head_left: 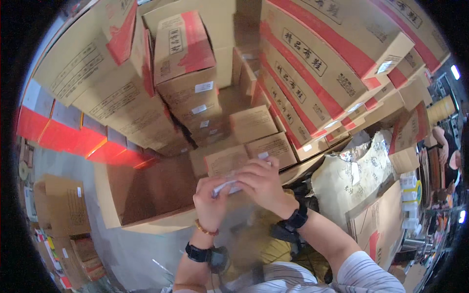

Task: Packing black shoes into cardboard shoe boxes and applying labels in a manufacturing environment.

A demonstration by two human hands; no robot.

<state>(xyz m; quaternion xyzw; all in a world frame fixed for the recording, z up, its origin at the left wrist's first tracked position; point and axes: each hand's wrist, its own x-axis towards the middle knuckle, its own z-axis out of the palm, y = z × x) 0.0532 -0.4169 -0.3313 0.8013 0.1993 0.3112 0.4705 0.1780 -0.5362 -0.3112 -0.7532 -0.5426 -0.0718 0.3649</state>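
Observation:
My left hand (209, 201) and my right hand (262, 187) are close together over the near side of a large open carton (108, 207). Between them is a small white piece (223, 187), thin like paper or film; its exact kind is unclear. Fingers of both hands are closed round it, and they cover much of it. Just beyond the hands, small brown cardboard boxes (253, 124) sit low among the stacks. A beaded bracelet and a black band are on my left wrist, another black band on my right.
Tall stacks of brown and red boxes rise at the far left (185, 53) and right (312, 53). Red-sided boxes (63, 129) line the left. A torn pale sack (364, 168) and a flattened carton (378, 219) stand at right. More cartons (61, 205) are on the left floor.

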